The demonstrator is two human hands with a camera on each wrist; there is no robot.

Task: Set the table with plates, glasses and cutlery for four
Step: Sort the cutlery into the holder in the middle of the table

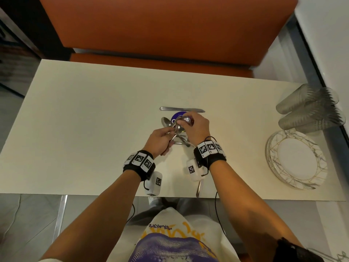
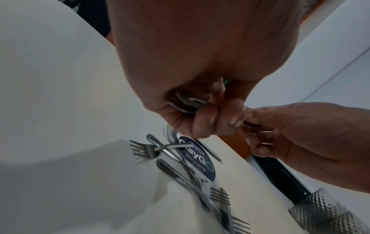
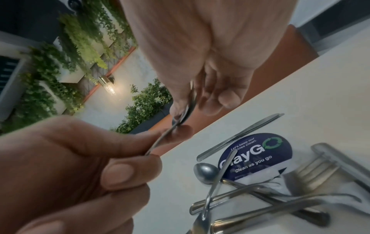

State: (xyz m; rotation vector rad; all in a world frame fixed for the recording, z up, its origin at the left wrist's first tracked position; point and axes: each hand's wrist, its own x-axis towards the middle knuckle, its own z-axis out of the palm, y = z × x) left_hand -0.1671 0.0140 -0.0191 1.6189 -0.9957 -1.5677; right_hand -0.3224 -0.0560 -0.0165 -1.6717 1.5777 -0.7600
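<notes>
Both hands meet over a loose pile of cutlery [image 1: 181, 141] at the middle of the cream table [image 1: 85, 120]. My left hand [image 1: 160, 137] grips the handles of a few spoons [image 2: 186, 101]. My right hand [image 1: 196, 125] pinches the bowl of one of those spoons [image 3: 189, 104], whose handle runs down into the left hand [image 3: 120, 150]. Forks [image 2: 144, 148], handles and another spoon [image 3: 206, 172] lie crossed on the table beneath. A knife [image 1: 182, 109] lies flat just beyond the hands.
A stack of white marble-patterned plates [image 1: 296, 160] sits at the table's right edge, with several textured glasses [image 1: 309, 108] behind it. A round purple sticker [image 3: 258, 155] marks the table centre. Another utensil [image 1: 198, 188] lies at the near edge. An orange bench [image 1: 160, 25] stands beyond.
</notes>
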